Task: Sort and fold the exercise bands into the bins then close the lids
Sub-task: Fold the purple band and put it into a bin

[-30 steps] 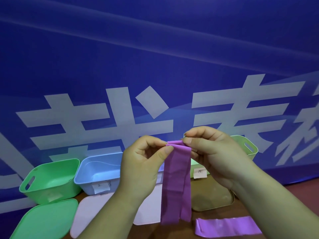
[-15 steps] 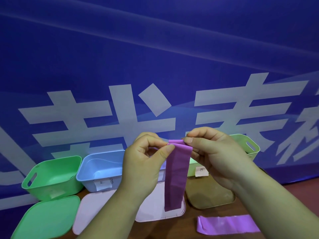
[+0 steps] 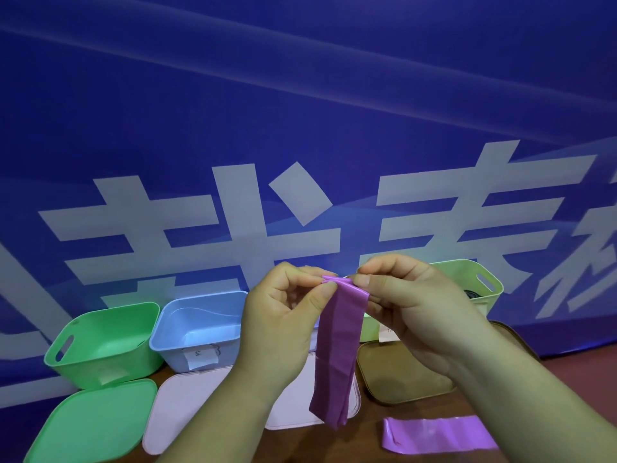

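Pinching a folded purple band by its top edge, left hand and right hand side by side.
Hanging down from the pinch, in front of a pink lid; below the right hand, flat on the counter, a second purple band; behind the left hand, green bin and blue bin.

A deep blue banner fills the whole backdrop, crossed by paler diagonal streaks and printed with large white characters. It hangs behind the far edge of a brown table. A dark red strip shows under the banner at the right.
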